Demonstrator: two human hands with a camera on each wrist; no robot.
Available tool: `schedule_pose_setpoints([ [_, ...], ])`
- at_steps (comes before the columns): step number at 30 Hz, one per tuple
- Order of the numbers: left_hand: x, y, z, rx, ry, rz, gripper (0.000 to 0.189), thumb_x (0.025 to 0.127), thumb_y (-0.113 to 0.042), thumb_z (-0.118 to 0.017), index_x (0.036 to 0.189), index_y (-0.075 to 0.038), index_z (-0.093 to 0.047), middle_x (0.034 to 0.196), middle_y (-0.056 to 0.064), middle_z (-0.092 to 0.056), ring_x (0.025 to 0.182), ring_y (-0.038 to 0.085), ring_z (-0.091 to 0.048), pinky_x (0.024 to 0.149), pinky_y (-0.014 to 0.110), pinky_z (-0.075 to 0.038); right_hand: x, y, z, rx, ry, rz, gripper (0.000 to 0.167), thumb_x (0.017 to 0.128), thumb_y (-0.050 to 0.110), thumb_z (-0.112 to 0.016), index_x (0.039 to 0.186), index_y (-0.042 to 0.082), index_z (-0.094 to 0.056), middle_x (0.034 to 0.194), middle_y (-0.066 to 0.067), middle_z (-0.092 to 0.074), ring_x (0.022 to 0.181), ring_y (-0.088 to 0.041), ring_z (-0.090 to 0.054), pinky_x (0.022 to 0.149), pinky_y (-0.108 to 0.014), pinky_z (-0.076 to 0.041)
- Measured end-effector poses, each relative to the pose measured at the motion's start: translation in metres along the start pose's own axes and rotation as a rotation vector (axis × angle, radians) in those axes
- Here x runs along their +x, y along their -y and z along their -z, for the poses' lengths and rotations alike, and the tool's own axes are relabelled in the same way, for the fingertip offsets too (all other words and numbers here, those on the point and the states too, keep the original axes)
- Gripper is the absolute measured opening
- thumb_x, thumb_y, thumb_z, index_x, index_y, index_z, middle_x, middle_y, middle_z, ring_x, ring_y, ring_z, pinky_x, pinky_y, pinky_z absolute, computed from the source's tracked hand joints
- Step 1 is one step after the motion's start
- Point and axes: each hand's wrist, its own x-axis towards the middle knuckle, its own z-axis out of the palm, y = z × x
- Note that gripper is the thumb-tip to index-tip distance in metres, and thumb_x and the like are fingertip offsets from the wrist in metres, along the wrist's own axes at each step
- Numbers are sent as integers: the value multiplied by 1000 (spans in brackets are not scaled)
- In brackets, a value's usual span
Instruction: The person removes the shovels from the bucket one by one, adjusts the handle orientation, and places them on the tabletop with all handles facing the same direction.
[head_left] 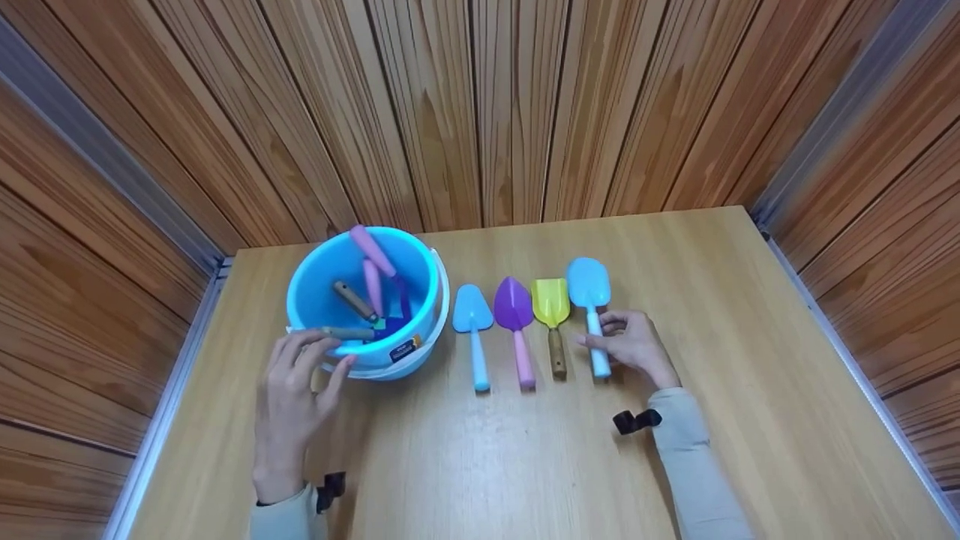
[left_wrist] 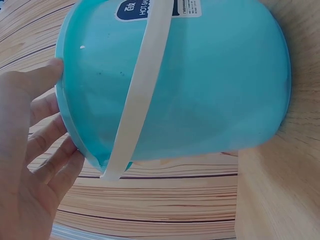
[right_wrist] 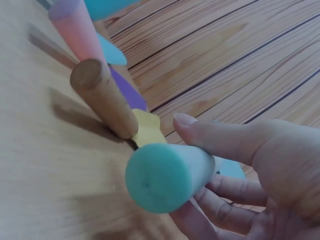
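Note:
My right hand (head_left: 630, 347) grips the light blue handle of a blue toy shovel (head_left: 589, 282), the rightmost tool in a row. In the right wrist view the handle's round end (right_wrist: 159, 178) faces the camera, thumb on one side and fingers on the other. My left hand (head_left: 292, 401) touches the front-left rim of a blue bucket (head_left: 307, 289), with extended fingers spread along the edge in the left wrist view. Inside the bucket lie several tools with pink handles (head_left: 373, 251) and brown handles (head_left: 354, 301); their blades are partly hidden.
Left of the held shovel lie a yellow shovel (head_left: 551, 300), a purple trowel (head_left: 514, 304) with pink handle, and a blue trowel (head_left: 472, 309). The bucket's white handle (head_left: 444, 300) hangs down outside. Wood-pattern walls (head_left: 510, 112) border the tabletop (head_left: 465, 465).

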Motion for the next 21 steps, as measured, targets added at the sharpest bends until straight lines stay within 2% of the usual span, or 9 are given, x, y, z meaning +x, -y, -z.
schedule_pose_setpoints([
  [10, 1, -1, 0, -2, -12, -10, 33, 86, -18, -92, 115, -9, -80, 122, 7, -75, 121, 26, -66, 115, 13, -40, 2, -1, 1, -32, -46, -86, 59, 85, 29, -93, 127, -4, -71, 115, -16, -72, 99, -22, -66, 74, -23, -55],
  [16, 1, -1, 1, 19, 16, 11, 32, 89, -22, -90, 115, -8, -80, 122, 7, -75, 122, 24, -65, 107, 37, -58, 3, -6, 0, -32, -65, -88, 53, 83, 29, -94, 121, -3, -76, 111, -14, -76, 90, -15, -68, 70, -21, -56],
  [21, 0, -1, 1, 23, 13, 7, 32, 87, -22, -91, 114, -7, -80, 121, 9, -76, 121, 25, -66, 101, 49, -62, 4, -9, -2, -37, -60, -87, 53, 83, 29, -95, 121, -3, -76, 110, -14, -77, 90, -14, -69, 71, -21, -56],
])
